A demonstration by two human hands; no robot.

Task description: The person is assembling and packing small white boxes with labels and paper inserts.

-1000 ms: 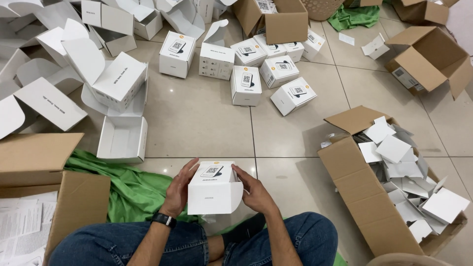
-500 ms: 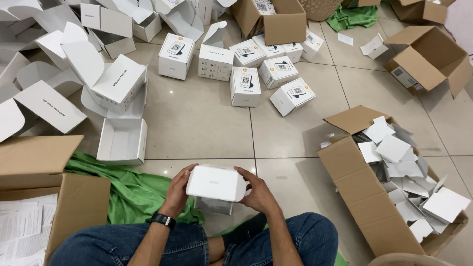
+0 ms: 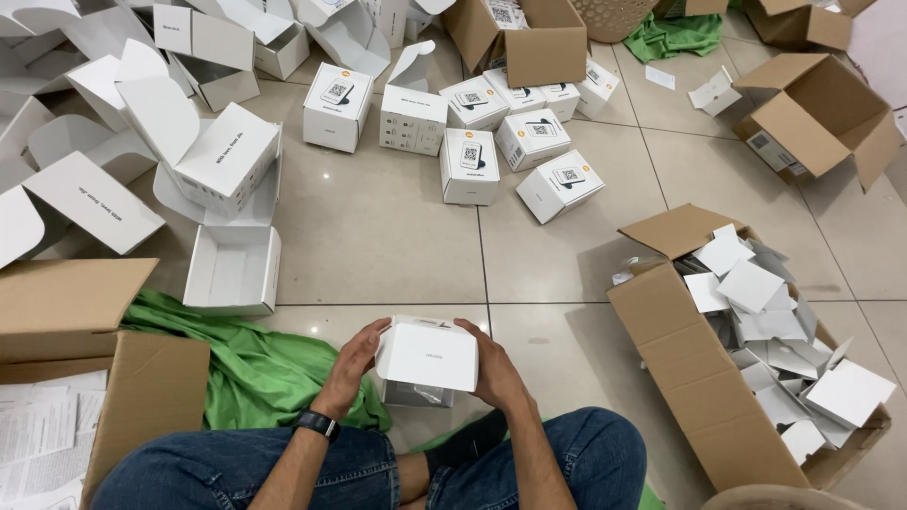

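Observation:
A small white box [image 3: 427, 357] is held between both hands just in front of my knees, its plain side turned up. My left hand [image 3: 352, 366] grips its left side and my right hand [image 3: 493, 370] grips its right side. A black watch sits on my left wrist. Under the box a grey part [image 3: 412, 394] shows; I cannot tell what it is. I sit cross-legged in blue jeans on a tiled floor.
Several closed white boxes [image 3: 470, 165] stand on the tiles ahead. Opened empty white boxes [image 3: 232, 269] pile up at the left. A cardboard box of white paper scraps [image 3: 704, 370] lies at the right, more cardboard boxes [image 3: 812, 104] beyond. A green cloth [image 3: 246, 364] spreads at my left.
The box has been tipped over in my hands, so its printed top no longer faces me. It shifted slightly to the right.

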